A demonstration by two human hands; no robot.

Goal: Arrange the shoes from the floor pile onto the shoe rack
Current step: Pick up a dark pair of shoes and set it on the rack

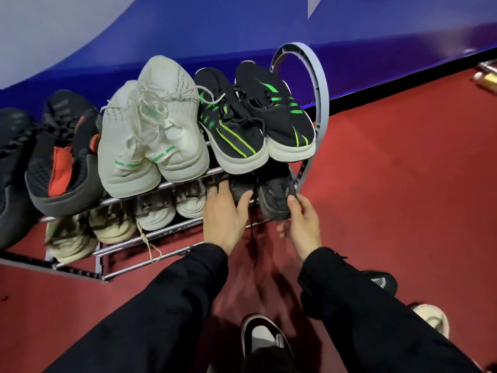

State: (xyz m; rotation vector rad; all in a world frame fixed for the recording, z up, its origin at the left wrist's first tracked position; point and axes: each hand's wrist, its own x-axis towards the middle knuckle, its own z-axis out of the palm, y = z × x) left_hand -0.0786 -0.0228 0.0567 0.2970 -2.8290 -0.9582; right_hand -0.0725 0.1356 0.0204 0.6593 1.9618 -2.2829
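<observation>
A metal shoe rack (pixel 320 84) stands against the blue wall. Its top shelf carries a black-and-green pair (pixel 255 117), a white pair (pixel 153 130) and black-and-red shoes (pixel 61 152). On the lower shelf at the right sit two dark grey shoes. My left hand (pixel 224 215) grips the heel of the left one (pixel 239 188). My right hand (pixel 302 228) holds the heel of the right one (pixel 277 197). A black lace hangs down between my hands.
White shoes (pixel 172 205) and beige shoes (pixel 88 232) fill the rest of the lower shelf. On the red floor lie a black shoe (pixel 382 281) and a beige one (pixel 433 317) at the right. My own foot (pixel 265 336) is at the bottom centre.
</observation>
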